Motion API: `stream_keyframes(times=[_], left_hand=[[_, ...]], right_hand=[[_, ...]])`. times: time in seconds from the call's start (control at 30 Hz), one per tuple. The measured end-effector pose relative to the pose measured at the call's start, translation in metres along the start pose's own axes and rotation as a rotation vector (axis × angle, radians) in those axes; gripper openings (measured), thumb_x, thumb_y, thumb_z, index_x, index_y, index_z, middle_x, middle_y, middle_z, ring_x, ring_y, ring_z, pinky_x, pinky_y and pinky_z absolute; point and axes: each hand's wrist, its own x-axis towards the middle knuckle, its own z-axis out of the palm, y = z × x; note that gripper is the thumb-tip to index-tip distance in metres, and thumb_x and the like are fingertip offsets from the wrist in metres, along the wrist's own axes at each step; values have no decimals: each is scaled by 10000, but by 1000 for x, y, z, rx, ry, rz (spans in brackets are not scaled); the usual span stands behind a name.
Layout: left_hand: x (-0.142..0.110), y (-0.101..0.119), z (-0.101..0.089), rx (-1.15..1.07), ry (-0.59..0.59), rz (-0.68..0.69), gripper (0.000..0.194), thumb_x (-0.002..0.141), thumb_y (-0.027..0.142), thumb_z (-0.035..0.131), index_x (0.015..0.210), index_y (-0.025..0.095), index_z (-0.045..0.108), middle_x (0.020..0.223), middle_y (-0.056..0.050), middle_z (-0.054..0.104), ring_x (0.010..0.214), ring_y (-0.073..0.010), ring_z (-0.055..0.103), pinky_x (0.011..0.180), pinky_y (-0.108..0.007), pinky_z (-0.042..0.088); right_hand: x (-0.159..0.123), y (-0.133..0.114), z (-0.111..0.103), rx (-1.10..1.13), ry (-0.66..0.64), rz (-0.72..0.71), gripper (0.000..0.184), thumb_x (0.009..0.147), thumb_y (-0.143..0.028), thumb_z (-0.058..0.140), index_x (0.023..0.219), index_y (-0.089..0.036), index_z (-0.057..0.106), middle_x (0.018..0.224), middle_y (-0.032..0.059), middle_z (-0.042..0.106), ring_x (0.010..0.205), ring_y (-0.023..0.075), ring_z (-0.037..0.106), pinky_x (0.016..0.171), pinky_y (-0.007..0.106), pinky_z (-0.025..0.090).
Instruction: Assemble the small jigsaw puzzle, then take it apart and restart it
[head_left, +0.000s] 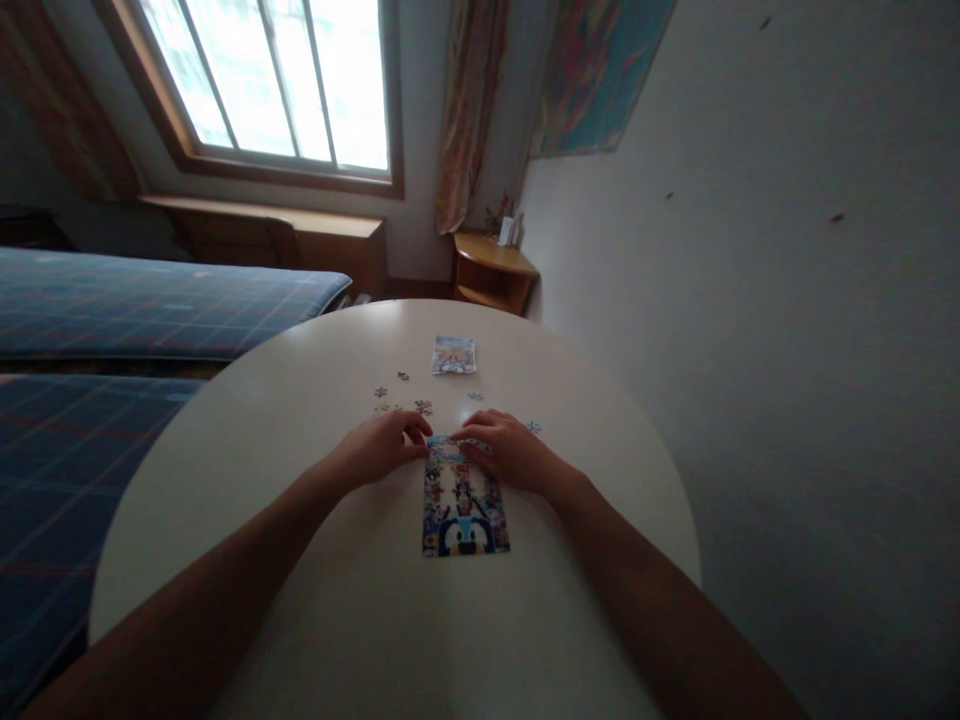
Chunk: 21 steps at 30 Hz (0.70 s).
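A small colourful jigsaw puzzle [465, 505] lies on a round white table [300, 430]. My left hand [382, 447] rests at the puzzle's top left corner, fingers curled with the tips pressed on the edge. My right hand [506, 447] lies on the top right part, fingers bent down onto the pieces. Whether either hand pinches a piece is hidden. Several loose puzzle pieces [405, 398] are scattered just beyond my hands, one more piece [533, 427] beside my right hand. A small picture card [454, 355] lies farther back.
A bed with a blue plaid cover [135, 300] stands to the left of the table. A white wall [750, 300] runs close along the right. A wooden corner shelf [491, 268] and a window [277, 80] are behind.
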Motion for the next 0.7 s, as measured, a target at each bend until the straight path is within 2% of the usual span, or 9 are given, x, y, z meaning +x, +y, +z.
stream_keyframes(times=[0.13,0.23,0.33,0.47,0.57,0.7], left_hand=[[1,4,-2,72,125,23,185,836,323,605,959,218,696,893,-27,731,754,-184,649,694,-298,484],[2,4,1,72,189,134,197,839,313,624,1003,226,689,1066,-49,714,938,-213,650,872,-365,498],[2,2,7,85,174,261,250,855,359,631,1066,236,684,1217,-65,659,1128,-245,595,1034,-433,426],[1,-1,12,111,114,318,303,887,407,598,1120,232,679,1293,-79,611,1211,-263,546,1075,-451,398],[0,-1,12,115,63,346,292,914,382,566,1146,239,669,1296,-68,610,1231,-257,531,1085,-441,390],[-1,-1,12,143,32,364,286,915,355,564,1164,250,657,1274,-58,622,1223,-254,531,1076,-438,394]], right_hand=[[-2,21,2,-78,74,205,386,952,-228,488,1328,-184,563,1276,112,631,1195,239,535,1036,419,382],[-2,31,5,-88,11,264,518,956,-230,420,1471,-187,389,1464,96,489,1369,243,392,1117,441,296],[3,33,8,-88,-87,316,541,969,-284,365,1504,-208,332,1550,59,370,1438,255,294,1146,468,250],[6,35,6,-111,-70,326,509,969,-272,350,1466,-177,404,1498,85,451,1390,242,386,1141,453,282],[2,40,-2,-92,-34,290,458,957,-239,389,1393,-157,503,1410,107,549,1311,231,483,1109,419,353],[-8,46,-15,-4,5,272,350,929,-208,472,1239,-181,634,1251,89,669,1164,222,598,1029,390,442]])
